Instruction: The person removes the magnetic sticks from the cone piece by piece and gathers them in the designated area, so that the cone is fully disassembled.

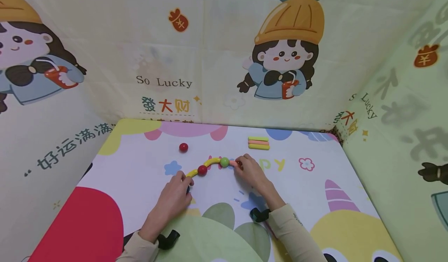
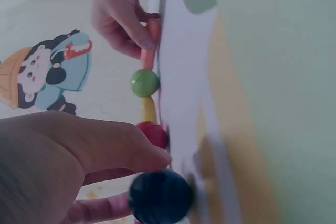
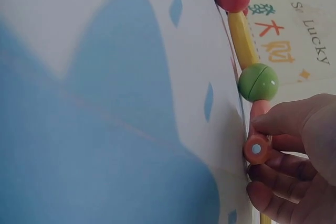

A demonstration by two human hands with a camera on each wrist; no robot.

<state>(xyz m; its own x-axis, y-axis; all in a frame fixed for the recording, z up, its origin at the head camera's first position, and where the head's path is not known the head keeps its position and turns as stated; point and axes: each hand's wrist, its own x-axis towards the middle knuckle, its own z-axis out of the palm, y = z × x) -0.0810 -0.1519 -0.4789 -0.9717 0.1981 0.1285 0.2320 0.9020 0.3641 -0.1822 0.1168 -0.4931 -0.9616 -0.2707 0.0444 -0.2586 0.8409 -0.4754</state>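
Cartoon-print mat [image 1: 140, 184] fills lower frame, printed cloth walls behind. Centre frame: curved chain of sticks and balls [image 1: 213, 163]. Left hand [image 1: 175, 198] pinches dark ball [image 2: 160, 196] at chain's left end; right hand [image 1: 250, 172] pinches orange stick [image 3: 256, 148] at right end. Spare sticks [image 1: 259, 143] upper right; loose red ball [image 1: 183, 147] upper centre.

2 bare hands: left hand [image 1: 174, 196], right hand [image 1: 252, 173]. Long beige sleeves [image 1: 293, 231] reach both wrists. 1 black strap mount [image 1: 259, 214] at each wrist. No rings or gloves.
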